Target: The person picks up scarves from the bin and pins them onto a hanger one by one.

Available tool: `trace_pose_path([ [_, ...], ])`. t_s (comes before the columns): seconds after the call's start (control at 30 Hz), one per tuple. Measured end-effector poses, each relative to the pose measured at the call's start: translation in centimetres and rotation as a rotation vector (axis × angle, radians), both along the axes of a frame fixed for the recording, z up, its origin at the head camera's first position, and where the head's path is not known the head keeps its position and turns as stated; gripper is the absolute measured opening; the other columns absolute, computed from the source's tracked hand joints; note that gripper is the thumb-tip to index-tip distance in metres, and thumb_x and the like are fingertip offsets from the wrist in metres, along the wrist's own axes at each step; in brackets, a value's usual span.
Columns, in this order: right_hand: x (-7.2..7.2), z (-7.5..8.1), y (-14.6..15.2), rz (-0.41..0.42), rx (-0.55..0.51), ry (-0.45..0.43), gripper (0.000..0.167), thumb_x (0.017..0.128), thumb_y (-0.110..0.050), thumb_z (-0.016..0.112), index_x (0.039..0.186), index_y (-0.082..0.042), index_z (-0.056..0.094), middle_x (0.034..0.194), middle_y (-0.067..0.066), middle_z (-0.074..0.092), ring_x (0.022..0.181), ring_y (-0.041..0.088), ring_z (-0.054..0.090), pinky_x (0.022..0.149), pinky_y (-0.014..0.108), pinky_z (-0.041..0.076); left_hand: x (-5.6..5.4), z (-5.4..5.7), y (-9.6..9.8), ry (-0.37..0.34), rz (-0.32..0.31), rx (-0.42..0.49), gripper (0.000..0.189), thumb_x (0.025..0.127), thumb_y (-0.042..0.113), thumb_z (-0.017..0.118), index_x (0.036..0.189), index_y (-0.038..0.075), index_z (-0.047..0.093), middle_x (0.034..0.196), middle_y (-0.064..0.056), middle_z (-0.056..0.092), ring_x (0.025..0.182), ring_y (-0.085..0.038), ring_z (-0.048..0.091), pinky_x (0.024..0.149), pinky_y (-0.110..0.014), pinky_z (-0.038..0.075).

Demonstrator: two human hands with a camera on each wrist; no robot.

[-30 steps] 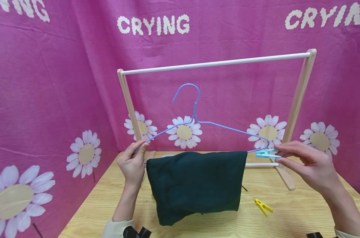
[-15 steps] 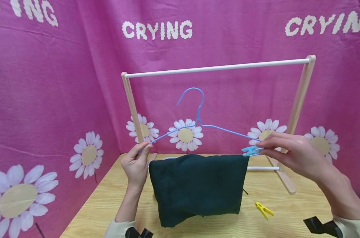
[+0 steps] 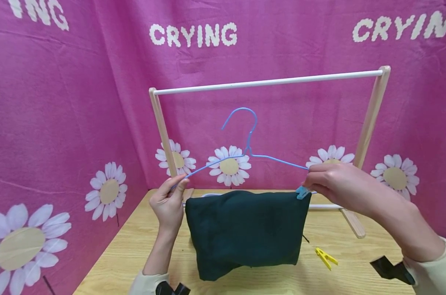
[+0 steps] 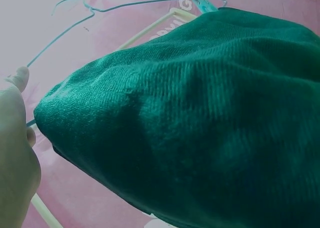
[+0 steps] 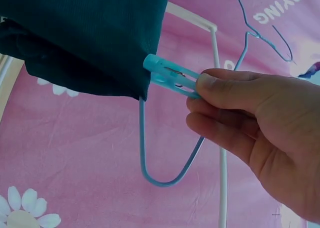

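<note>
A blue wire hanger point(image 3: 278, 159) is held up with a dark green cloth point(image 3: 248, 233) folded over its lower bar. My left hand point(image 3: 168, 203) pinches the hanger's left shoulder between thumb and fingers. With thumb and fingers my right hand point(image 3: 342, 186) grips a light blue clothespin point(image 3: 302, 192) by its handle end. In the right wrist view the jaws of the clothespin point(image 5: 167, 73) straddle the cloth's upper right corner at the bar. The hanger's right loop point(image 5: 162, 180) curves just below. From the head view, my right hand hides much of the clothespin and the hanger's right end.
A drying rack with a white top rod point(image 3: 267, 83) and wooden legs point(image 3: 370, 123) stands behind the hanger. On the wooden table point(image 3: 355, 274) lies a yellow clothespin point(image 3: 326, 258), right of the cloth. Pink printed fabric point(image 3: 193, 65) forms the walls.
My right hand has moved left with the light blue clothespin, from beyond the hanger's right end onto the cloth's upper right corner. My left hand keeps its hold on the hanger.
</note>
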State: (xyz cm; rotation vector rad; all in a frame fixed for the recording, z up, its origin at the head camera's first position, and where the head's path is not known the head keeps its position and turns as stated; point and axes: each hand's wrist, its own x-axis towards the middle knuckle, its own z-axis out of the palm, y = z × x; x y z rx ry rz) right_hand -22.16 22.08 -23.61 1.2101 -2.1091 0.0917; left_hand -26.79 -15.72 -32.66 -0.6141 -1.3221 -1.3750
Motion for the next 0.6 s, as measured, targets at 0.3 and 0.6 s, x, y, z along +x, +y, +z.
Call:
trace_pose_path([
  [0.3, -0.9, -0.1, -0.7, 0.004, 0.016, -0.075, 0.030, 0.064, 0.000, 0.089, 0.083, -0.019, 0.075, 0.077, -0.014, 0.063, 0.068, -0.003, 0.057, 0.063, 0.019, 0.055, 0.1, 0.0, 0.1, 0.002, 0.008, 0.027, 0.018, 0.079, -0.005, 0.078, 0.094, -0.012, 0.074, 0.082, 0.005, 0.074, 0.048, -0.007, 0.028, 0.043, -0.020, 0.023],
  [0.6, -1.7, -1.8, -1.0, 0.074, -0.194, -0.120, 0.044, 0.066, 0.009, 0.084, 0.106, -0.006, 0.074, 0.084, -0.006, 0.073, 0.071, 0.004, 0.069, 0.069, 0.012, 0.053, 0.0, -0.1, 0.2, -0.009, 0.026, 0.053, 0.016, 0.077, -0.010, 0.078, 0.092, -0.010, 0.074, 0.080, 0.012, 0.072, 0.047, -0.006, 0.028, 0.042, -0.020, 0.021],
])
